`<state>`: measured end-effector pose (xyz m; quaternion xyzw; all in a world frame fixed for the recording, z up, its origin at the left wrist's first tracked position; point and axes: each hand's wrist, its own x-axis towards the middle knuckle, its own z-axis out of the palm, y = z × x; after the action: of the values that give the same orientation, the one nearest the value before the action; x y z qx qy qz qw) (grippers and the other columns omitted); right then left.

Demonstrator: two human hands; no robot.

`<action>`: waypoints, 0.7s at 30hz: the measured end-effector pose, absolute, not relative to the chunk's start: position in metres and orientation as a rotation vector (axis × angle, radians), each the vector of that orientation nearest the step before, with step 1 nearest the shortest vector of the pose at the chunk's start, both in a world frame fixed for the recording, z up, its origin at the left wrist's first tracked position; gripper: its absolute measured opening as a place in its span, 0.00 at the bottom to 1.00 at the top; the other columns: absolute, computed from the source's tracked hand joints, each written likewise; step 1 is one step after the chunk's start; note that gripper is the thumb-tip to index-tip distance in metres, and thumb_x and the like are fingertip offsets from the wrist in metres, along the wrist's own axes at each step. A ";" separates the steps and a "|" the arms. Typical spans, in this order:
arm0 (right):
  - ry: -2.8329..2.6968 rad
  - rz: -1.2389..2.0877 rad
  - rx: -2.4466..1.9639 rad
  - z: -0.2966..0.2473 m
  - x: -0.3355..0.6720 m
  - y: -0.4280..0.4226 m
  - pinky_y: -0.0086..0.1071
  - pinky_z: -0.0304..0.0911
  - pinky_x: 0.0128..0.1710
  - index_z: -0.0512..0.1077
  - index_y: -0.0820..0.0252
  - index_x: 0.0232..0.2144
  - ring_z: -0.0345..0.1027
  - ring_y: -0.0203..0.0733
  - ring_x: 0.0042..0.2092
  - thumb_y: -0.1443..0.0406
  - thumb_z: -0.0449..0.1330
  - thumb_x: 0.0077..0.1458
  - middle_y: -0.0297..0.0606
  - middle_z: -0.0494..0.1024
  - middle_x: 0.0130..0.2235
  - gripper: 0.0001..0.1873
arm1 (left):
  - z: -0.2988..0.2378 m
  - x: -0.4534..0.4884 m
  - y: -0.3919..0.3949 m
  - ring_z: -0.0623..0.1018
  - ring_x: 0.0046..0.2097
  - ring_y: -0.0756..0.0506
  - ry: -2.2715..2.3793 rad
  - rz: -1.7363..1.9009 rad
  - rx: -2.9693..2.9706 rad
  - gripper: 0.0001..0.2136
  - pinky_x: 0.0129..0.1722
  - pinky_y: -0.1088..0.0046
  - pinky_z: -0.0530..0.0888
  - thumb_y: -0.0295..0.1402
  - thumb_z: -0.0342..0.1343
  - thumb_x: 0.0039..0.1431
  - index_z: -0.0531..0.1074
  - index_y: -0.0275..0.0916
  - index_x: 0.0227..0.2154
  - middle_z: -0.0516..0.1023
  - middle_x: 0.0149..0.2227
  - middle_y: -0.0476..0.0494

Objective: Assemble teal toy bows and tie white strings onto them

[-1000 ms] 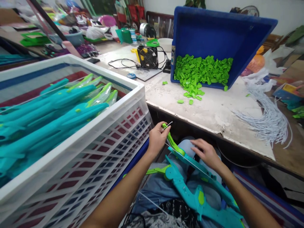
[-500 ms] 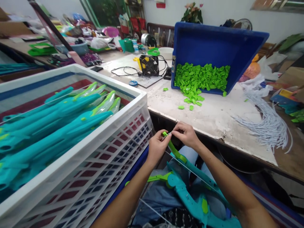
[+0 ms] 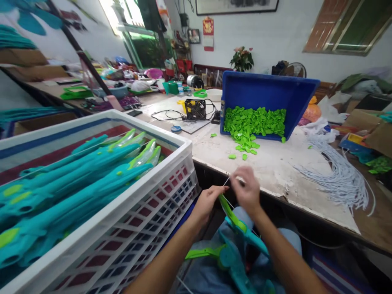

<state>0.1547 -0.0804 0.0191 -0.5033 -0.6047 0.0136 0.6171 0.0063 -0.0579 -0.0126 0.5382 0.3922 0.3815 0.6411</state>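
My left hand is closed around the tip of a green limb on a teal-and-green plastic toy bow. The bow rests across my lap, partly covered by my right forearm. A thin white cord rises from the limb tip at my left fingers towards my right hand. Smeared by motion, my right hand is curled, with its fingertips at the cord's end just above the left. Another green limb of the bow points left below my left forearm.
To my left stands a white plastic crate filled with teal toy bows. On the table, a tilted blue bin spills small green plastic pieces. A bundle of white cords lies right; a small black fan stands behind.
The view has tilted up, showing more of the wall. My right hand has lifted slightly from the left fingers, drawing the cord upward. My left hand still grips the limb tip.
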 end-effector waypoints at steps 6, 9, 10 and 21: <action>-1.389 0.129 -1.134 -0.033 0.103 -0.110 0.33 0.65 0.37 0.72 0.57 0.29 0.66 0.39 0.37 0.71 0.58 0.56 0.36 0.70 0.32 0.06 | 0.006 0.003 -0.042 0.73 0.31 0.48 0.969 0.957 1.058 0.12 0.34 0.73 0.69 0.38 0.66 0.36 0.76 0.34 0.23 0.76 0.26 0.45; -1.244 0.255 -1.154 -0.042 0.102 -0.099 0.30 0.64 0.35 0.73 0.58 0.27 0.66 0.36 0.34 0.71 0.59 0.55 0.34 0.70 0.31 0.06 | 0.010 -0.001 -0.046 0.72 0.27 0.50 1.069 1.097 1.289 0.10 0.29 0.75 0.69 0.38 0.62 0.43 0.74 0.35 0.24 0.75 0.25 0.46; -1.209 0.287 -1.151 -0.042 0.102 -0.096 0.30 0.64 0.35 0.73 0.58 0.27 0.66 0.36 0.34 0.70 0.59 0.55 0.34 0.70 0.31 0.06 | 0.010 -0.001 -0.048 0.71 0.25 0.51 1.057 1.119 1.267 0.11 0.25 0.76 0.68 0.39 0.61 0.44 0.73 0.36 0.25 0.75 0.25 0.47; -1.144 0.249 -1.158 -0.034 0.098 -0.091 0.29 0.66 0.35 0.78 0.56 0.34 0.67 0.36 0.36 0.68 0.58 0.57 0.35 0.70 0.33 0.07 | 0.007 -0.010 -0.049 0.75 0.24 0.51 0.852 0.760 0.816 0.25 0.21 0.80 0.74 0.43 0.75 0.24 0.76 0.31 0.25 0.76 0.22 0.44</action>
<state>0.0977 -0.0912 -0.0344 -0.5157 -0.5097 0.1108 0.6798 -0.0096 -0.0486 0.0074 0.3755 0.3919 0.3497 0.7636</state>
